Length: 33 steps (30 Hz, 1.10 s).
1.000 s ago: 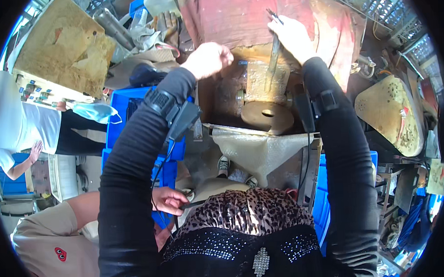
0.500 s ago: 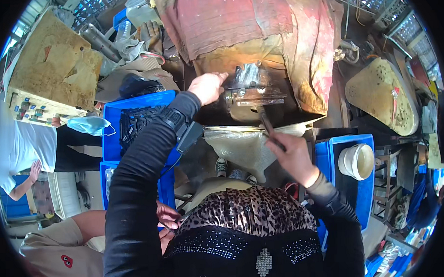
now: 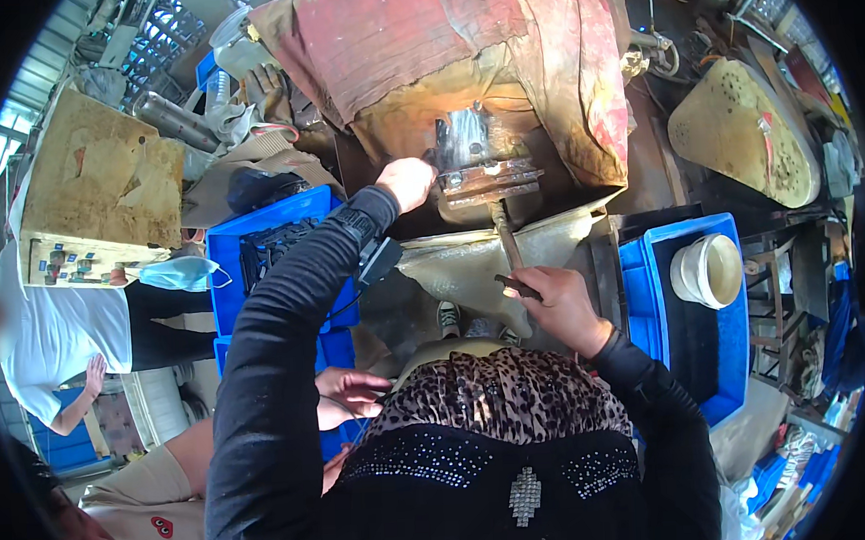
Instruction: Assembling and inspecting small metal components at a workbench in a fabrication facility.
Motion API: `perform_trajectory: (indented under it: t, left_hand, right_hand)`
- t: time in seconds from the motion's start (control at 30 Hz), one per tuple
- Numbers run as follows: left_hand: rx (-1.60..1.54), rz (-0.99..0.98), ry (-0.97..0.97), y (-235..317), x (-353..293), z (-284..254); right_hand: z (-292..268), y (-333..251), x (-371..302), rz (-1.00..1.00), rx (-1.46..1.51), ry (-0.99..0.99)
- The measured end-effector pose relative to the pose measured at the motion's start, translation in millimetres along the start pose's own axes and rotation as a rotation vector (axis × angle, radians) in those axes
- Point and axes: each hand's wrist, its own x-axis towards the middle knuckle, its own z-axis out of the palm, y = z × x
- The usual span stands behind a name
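Observation:
A worn metal fixture stands before me on the bench, under a stained cloth hood, with a shiny curved upper part. My left hand is at its left side, fingers closed at a small dark thing I cannot make out. A metal lever juts from the fixture toward me. Below its near end, my right hand is closed on a dark elongated piece, which sticks out past the thumb. The right fingertips are partly hidden.
Left stands a blue bin of black parts, beside a control box. Right is a blue bin with a white bucket. Another person's hand is near my left arm. A person in white stands farther left.
My right hand has come lower, toward me, and the dark piece now points left, away from the lever's line. My left fingers, stretched out before, are now bent in. The view has shifted slightly.

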Motion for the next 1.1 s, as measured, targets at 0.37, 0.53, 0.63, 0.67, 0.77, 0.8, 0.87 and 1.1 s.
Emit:
perform_trajectory:
  t: [0.37,0.53,0.63,0.67,0.77,0.8,0.87,1.1]
  left_hand:
    - [-0.046,-0.091,0.004,7,10,33]
    - [-0.1,-0.129,0.032,5,15,53]
    - [-0.102,-0.068,0.048,3,16,38]
    - [-0.068,0.004,0.057,-1,13,28]
    - [-0.118,-0.148,0.191,-4,6,-10]
    - [-0.121,-0.145,0.193,-1,8,-19]
    - [-0.319,-0.14,0.229,7,6,-36]
    - [-0.366,0.005,0.314,76,1,-85]
  right_hand:
    - [-17,11,38,0.25,0.528,0.02]
    - [-19,12,80,0.572,0.986,0.131]
    - [-23,30,88,0.643,1.243,0.108]
    - [-24,38,90,0.631,1.338,0.084]
    - [-25,49,83,0.627,1.459,0.121]
    - [-24,49,85,0.623,1.485,0.167]
    - [-24,47,88,0.617,1.511,0.213]
    - [-16,43,108,0.572,1.723,0.459]
